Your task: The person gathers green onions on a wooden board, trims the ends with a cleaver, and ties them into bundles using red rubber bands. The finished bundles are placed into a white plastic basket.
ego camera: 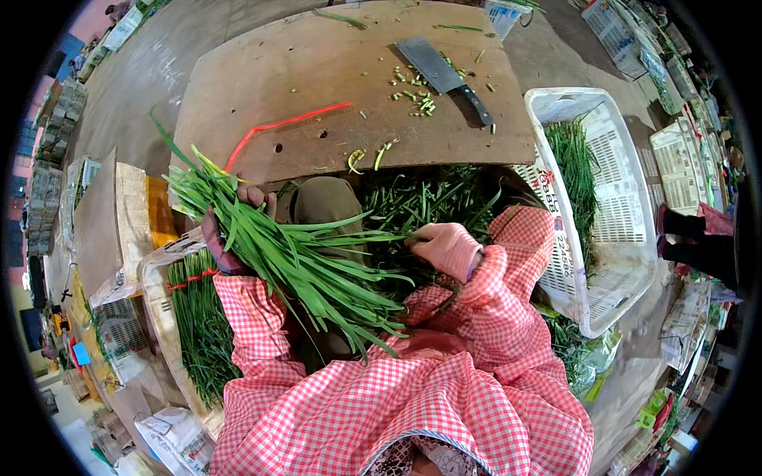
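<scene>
My left hand [219, 243], in a dark glove, grips a loose bunch of green garlic chives [297, 256]. The pale stem ends point up and left, while the leaves fan out across my lap to the right. My right hand [447, 250], in a pink glove, has its fingers closed at the tip of one long leaf stretching from the bunch; the fingertips are partly hidden. Ahead lies a wooden board [250, 89] bearing a cleaver [437, 68] with a black handle, several cut stem pieces [424, 106] and a red tie strip [292, 122].
Loose chive leaves [428, 199] are heaped below the board's near edge. A white plastic crate [619, 178] on the right contains chives [568, 172]. On the left, another crate [164, 321] holds chives tied with red [202, 333]. A person's legs [693, 232] show at far right.
</scene>
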Demonstrator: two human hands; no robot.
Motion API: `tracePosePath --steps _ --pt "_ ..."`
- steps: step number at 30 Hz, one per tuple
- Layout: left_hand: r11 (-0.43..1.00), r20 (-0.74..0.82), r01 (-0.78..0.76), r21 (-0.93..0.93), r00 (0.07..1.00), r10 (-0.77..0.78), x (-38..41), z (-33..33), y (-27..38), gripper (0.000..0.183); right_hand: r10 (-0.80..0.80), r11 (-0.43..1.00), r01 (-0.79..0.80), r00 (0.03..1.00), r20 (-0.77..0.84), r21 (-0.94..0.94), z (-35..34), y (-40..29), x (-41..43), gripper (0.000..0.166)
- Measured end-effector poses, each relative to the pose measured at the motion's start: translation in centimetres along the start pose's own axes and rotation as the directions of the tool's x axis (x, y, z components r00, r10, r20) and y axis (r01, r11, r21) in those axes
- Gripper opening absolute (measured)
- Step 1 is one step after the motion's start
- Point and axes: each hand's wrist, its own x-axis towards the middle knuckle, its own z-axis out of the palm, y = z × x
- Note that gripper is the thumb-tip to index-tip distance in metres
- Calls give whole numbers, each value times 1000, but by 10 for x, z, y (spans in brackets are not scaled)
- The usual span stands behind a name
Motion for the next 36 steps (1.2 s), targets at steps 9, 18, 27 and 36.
tracePosePath --steps 9,18,27,36 --pt "1000 224 3 -25 975 3 7 -8 14 80 597 717 -406 777 -199 566 -117 -25 -47 27" --pt "991 232 59 119 969 -86 -2 51 -29 65 577 736 -337 765 -284 587 -171 -44 -40 25" --pt "978 232 140 153 957 -173 -2 80 -68 65 495 778 -250 809 -318 576 -176 -72 -26 26" --pt "943 209 334 21 920 -330 -10 81 -55 45 447 787 -407 894 -26 -464 -113 -10 -5 31"
